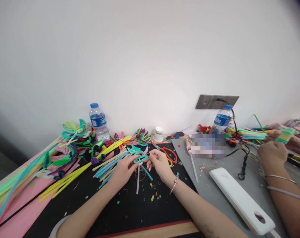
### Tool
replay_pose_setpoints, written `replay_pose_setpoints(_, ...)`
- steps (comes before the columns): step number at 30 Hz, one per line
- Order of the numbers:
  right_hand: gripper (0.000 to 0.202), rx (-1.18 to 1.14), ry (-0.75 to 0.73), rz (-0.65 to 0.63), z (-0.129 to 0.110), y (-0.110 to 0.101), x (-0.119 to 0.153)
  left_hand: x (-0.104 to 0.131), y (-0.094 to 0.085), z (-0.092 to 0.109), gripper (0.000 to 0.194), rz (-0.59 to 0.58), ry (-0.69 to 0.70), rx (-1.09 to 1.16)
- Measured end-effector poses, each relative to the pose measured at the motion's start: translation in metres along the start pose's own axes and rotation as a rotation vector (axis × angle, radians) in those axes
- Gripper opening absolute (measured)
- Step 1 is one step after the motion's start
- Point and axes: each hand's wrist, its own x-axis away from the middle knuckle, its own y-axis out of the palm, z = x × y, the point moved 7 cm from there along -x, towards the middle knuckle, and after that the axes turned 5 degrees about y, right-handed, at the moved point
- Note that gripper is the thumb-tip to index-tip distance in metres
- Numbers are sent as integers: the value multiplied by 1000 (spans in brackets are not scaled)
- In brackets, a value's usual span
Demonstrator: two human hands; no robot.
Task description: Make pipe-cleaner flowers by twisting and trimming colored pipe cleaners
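Observation:
My left hand [124, 169] and my right hand [160, 162] meet over the black mat [130, 211], fingers pinched. Between them they hold a teal pipe cleaner [138, 161] bent into a narrow loop. Something small and black shows at the right fingertips; I cannot make out what it is. Just below the hands lie a pale lilac strip [137, 185] and a blue pipe cleaner [147, 173]. A bundle of blue and pale pipe cleaners [105, 168] rests left of my left hand. Orange pipe cleaner loops [170, 154] are right of my right hand.
Yellow pipe cleaners [65, 180] and a colourful heap [65, 158] lie left. Two water bottles [99, 123] and a paper cup [158, 134] stand by the wall. To the right are a white power bank [240, 200], a phone [206, 146] and another person's hand [274, 153].

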Motion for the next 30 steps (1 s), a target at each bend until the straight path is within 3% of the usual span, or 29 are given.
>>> replay_pose_setpoints(7,27,6,-20,16,-3,0,2,1,4,-10,35,11,-136,321)
replay_pose_setpoints(15,25,33,3,4,1,-1,1,0,0,-21,26,105,-152,352)
replay_pose_setpoints(22,24,239,-22,47,0,-3,2,0,-7,-15,19,171,-162,444)
replay_pose_setpoints(27,23,374,-44,-97,5,10,5,1,0,-13,25,159,-217,766)
replay_pose_setpoints(30,21,559,-85,-161,6,17,9,1,5,-16,23,153,-216,828)
